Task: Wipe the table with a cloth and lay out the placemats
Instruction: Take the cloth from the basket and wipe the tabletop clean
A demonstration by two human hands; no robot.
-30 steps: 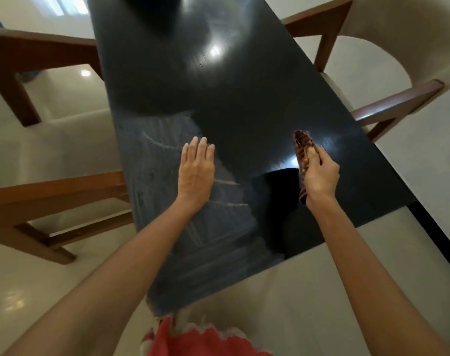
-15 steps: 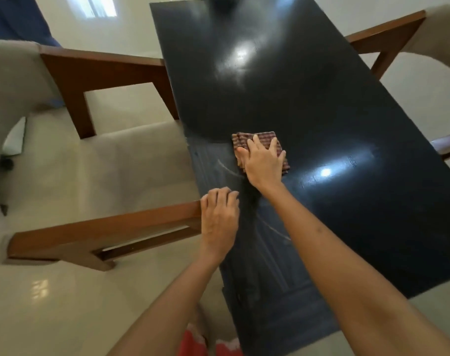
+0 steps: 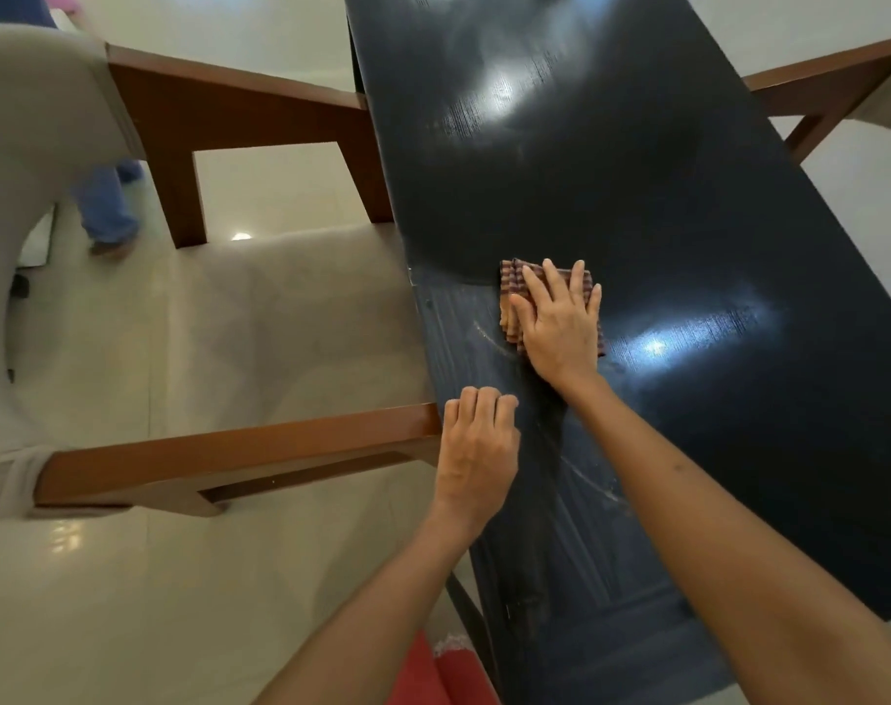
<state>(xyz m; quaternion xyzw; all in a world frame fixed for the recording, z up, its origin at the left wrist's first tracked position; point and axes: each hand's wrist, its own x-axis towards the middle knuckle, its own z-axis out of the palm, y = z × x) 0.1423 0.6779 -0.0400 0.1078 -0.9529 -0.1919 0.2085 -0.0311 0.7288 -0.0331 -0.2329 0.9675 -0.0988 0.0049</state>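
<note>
Pressing down with flat, spread fingers, the right hand [image 3: 560, 330] pins a folded brown-and-purple checked cloth [image 3: 514, 292] against the glossy dark blue-black tabletop [image 3: 662, 206], close to its left edge and roughly midway along its visible length. The cloth shows mostly beyond the fingertips and along the thumb side, its stacked folded edges visible at the left; the palm covers the rest. This grip is wide and flat: no finger curls round the fabric. The left hand [image 3: 476, 452] rests at the left edge of the tabletop, nearer the person, its fingers bent at the knuckles with the tips tucked down on the surface, holding nothing. The two hands are near each other but apart. Pale dusty streaks and curved smears mark the surface between the hands and toward the near end, while the far part reflects bright patches of light. A beige upholstered armchair with brown wooden arms [image 3: 240, 440] stands just beside the left edge, one arm ending right next to the left hand. Another wooden chair arm [image 3: 830, 78] shows past the right edge. Red fabric [image 3: 423, 674] appears at the bottom. The floor [image 3: 102, 602] is pale and shiny.
</note>
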